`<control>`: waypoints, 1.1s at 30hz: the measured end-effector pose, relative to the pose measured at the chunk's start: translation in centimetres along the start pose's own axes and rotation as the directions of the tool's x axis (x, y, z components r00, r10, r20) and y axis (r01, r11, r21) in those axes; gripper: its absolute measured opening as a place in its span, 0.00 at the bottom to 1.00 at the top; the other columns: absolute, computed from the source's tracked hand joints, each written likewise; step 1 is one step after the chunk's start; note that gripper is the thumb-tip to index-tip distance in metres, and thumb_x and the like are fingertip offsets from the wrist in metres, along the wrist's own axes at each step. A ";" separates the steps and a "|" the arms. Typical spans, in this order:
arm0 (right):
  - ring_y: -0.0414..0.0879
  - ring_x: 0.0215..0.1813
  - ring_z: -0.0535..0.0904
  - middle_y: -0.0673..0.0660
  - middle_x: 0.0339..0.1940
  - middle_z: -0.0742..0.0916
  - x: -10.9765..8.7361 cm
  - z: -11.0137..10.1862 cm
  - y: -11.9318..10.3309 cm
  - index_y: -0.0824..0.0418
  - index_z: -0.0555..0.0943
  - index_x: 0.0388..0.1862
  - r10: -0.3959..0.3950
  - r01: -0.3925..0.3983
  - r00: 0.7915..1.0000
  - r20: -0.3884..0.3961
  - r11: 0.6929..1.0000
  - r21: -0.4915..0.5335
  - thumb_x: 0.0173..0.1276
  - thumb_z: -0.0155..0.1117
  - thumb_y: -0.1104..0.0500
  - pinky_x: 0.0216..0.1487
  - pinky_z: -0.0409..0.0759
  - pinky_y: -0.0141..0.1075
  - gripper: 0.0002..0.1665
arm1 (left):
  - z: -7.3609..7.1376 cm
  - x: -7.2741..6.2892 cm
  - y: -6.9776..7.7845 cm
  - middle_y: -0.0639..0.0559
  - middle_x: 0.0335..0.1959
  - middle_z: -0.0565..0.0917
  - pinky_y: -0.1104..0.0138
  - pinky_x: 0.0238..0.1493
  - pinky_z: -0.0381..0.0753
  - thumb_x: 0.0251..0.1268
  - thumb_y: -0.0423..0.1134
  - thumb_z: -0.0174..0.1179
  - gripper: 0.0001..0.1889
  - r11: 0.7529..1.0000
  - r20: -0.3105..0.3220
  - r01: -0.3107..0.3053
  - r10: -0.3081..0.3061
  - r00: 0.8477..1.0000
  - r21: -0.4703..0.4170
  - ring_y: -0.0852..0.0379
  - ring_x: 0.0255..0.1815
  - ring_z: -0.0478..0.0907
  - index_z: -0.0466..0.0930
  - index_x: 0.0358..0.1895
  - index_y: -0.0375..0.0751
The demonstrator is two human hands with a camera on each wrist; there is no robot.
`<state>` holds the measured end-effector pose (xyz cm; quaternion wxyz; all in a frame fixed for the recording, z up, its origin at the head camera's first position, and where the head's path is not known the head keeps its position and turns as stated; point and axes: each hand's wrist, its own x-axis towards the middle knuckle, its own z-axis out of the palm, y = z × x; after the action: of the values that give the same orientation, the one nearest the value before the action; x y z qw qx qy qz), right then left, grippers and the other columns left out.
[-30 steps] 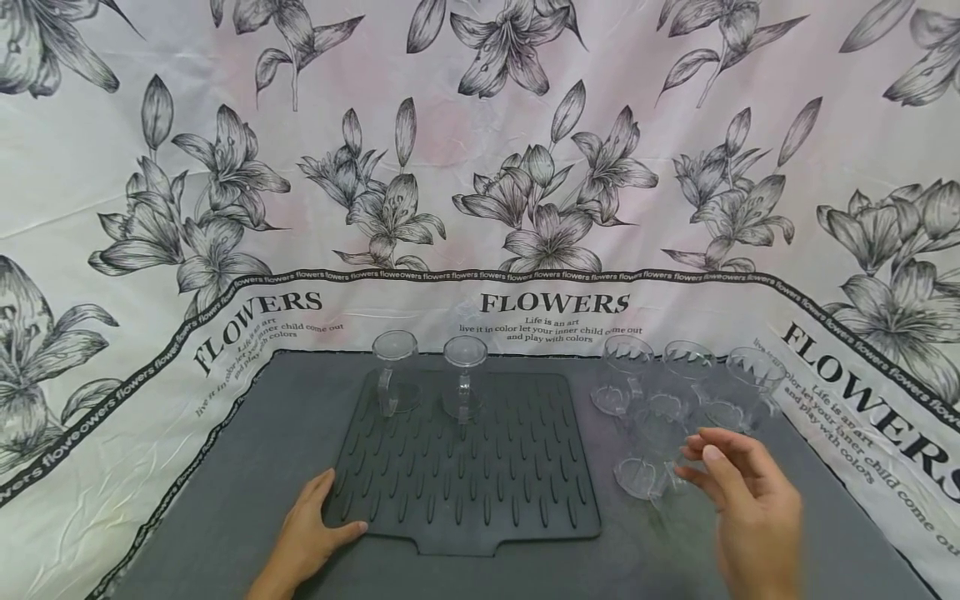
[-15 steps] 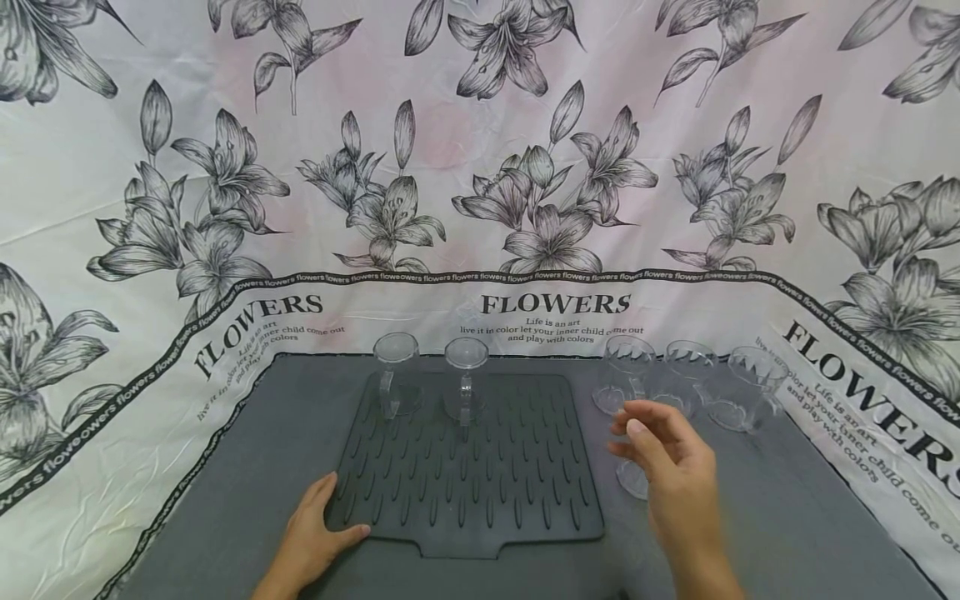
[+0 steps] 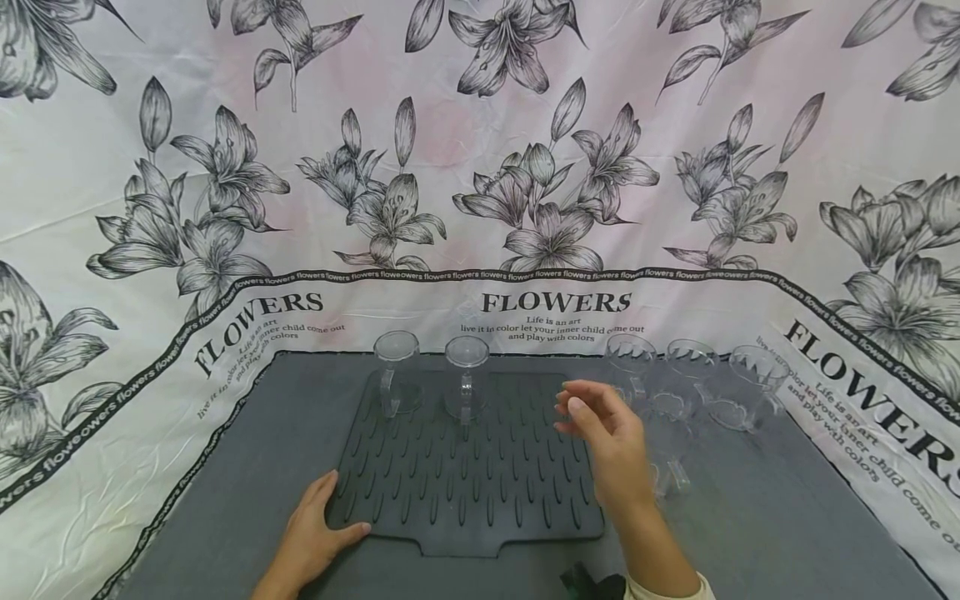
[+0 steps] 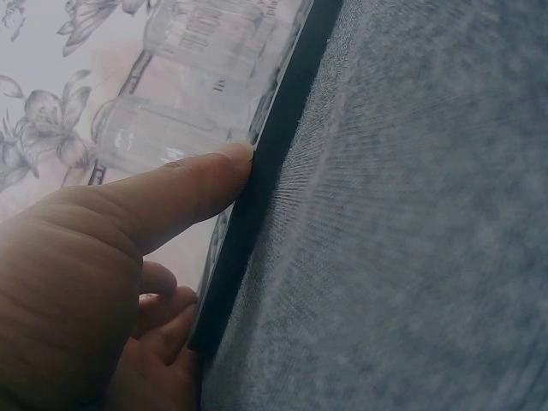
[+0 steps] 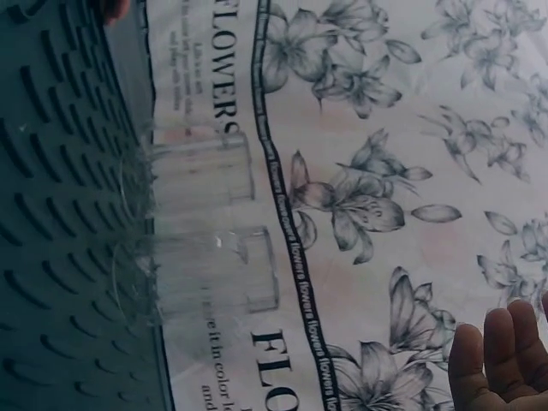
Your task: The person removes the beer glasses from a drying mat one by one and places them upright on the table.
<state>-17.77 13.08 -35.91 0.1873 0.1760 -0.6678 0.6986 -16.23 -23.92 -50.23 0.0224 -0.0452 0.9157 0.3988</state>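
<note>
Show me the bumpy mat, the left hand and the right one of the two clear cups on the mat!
Bumpy mat (image 3: 465, 468): head view, on its ridged top.
Left hand (image 3: 309, 523): head view, on the hand's back.
Right cup (image 3: 466, 388): head view, on its handle.

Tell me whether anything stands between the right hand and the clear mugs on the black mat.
Nothing visible does: in the head view, only bare black mat lies between the right hand and the nearer mug. The farther mug, however, sits beyond it.
</note>
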 end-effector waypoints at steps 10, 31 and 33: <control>0.60 0.52 0.76 0.69 0.48 0.78 1.7 1.8 2.9 0.70 0.75 0.53 0.076 -0.077 0.996 0.038 0.996 0.043 0.75 0.56 0.61 0.47 0.81 0.43 0.15 | 0.1 0.2 0.0 0.27 0.69 0.56 0.37 0.59 0.61 0.42 0.58 0.76 0.60 1.000 0.002 0.008 -0.008 1.000 0.017 0.27 0.68 0.54 0.53 0.72 0.23; 0.53 0.55 0.76 0.61 0.51 0.81 4.0 6.1 8.2 0.68 0.75 0.56 0.177 -0.174 0.978 0.107 0.984 -0.034 0.74 0.57 0.61 0.49 0.79 0.50 0.17 | 0.0 0.0 0.1 0.26 0.69 0.57 0.37 0.60 0.61 0.42 0.56 0.76 0.60 1.000 -0.022 -0.012 0.013 1.000 0.021 0.27 0.68 0.55 0.53 0.71 0.22; 0.54 0.55 0.76 0.62 0.51 0.81 4.2 6.4 8.6 0.69 0.75 0.57 0.188 -0.184 0.976 0.111 0.982 -0.044 0.74 0.56 0.63 0.48 0.79 0.48 0.16 | 0.0 0.0 0.0 0.26 0.69 0.57 0.37 0.60 0.61 0.42 0.56 0.76 0.60 1.000 -0.021 -0.009 0.010 1.000 0.019 0.27 0.68 0.55 0.53 0.71 0.22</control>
<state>-25.72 6.47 -41.01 0.0856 0.1493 -0.7025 0.6906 -16.23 -23.86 -50.22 0.0113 -0.0449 0.9199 0.3895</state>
